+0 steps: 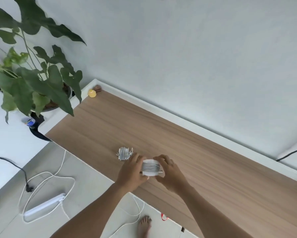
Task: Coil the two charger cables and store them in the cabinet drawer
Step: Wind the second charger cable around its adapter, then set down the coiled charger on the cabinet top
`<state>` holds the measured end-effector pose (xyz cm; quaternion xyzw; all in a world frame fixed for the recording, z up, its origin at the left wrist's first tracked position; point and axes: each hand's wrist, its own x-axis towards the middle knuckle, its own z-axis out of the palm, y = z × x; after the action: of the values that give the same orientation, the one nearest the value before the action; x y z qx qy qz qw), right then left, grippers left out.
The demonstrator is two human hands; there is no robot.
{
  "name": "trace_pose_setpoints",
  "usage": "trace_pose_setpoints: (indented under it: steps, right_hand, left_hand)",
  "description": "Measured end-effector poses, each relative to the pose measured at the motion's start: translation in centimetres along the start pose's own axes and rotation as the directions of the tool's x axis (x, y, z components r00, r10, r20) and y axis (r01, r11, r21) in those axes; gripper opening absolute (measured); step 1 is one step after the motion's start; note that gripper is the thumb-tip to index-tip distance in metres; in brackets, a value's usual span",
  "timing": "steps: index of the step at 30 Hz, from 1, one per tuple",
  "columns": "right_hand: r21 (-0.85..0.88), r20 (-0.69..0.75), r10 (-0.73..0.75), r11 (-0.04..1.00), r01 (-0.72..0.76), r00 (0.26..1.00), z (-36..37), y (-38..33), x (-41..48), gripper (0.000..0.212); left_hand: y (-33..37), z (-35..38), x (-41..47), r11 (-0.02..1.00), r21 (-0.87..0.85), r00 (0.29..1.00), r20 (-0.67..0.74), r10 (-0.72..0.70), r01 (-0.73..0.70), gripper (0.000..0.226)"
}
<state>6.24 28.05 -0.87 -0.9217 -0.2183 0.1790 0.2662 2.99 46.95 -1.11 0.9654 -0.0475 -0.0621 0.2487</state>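
Head view, looking steeply down over a wood-grain surface (213, 160) that runs along a pale wall. Both hands meet near the surface's front edge: the left hand (132, 172) and right hand (170, 176) each close their grip on one end of a white charger (150, 166) with its grey cable wound tightly round it. The fingers are curled over the ends, so the charger's sides and plug are covered. A short stub projects at each lower corner, too small to identify. Whether this charger rests on the surface or is lifted just above it cannot be told. The second wound charger (124, 153) lies on the surface just beside the left fingertips, apart from them, with small loose loops at its edges; its detail is blurred. At the far corner sit a yellow object (92, 93) and a brown object (98, 87), both indistinct. A leafy plant (37, 79) fills the left, its pot largely masked by leaves. On the tiled floor lie a white power strip (44, 206) with looping white cord, a black plug (28, 188) and a bare foot (144, 225), cut off at the lower margin. A small red item (164, 217) shows at the surface's edge, unidentifiable.
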Motion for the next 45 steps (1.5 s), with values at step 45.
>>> trace_pose_setpoints:
  steps: [45]
  right_hand:
    - [0.204,-0.252,0.494,0.868,-0.454,0.832,9.8,-2.8,-23.5,0.040]
  left_hand:
    - [8.9,11.9,-20.9,0.694,-0.443,0.823,0.350,-0.448,0.567,0.028]
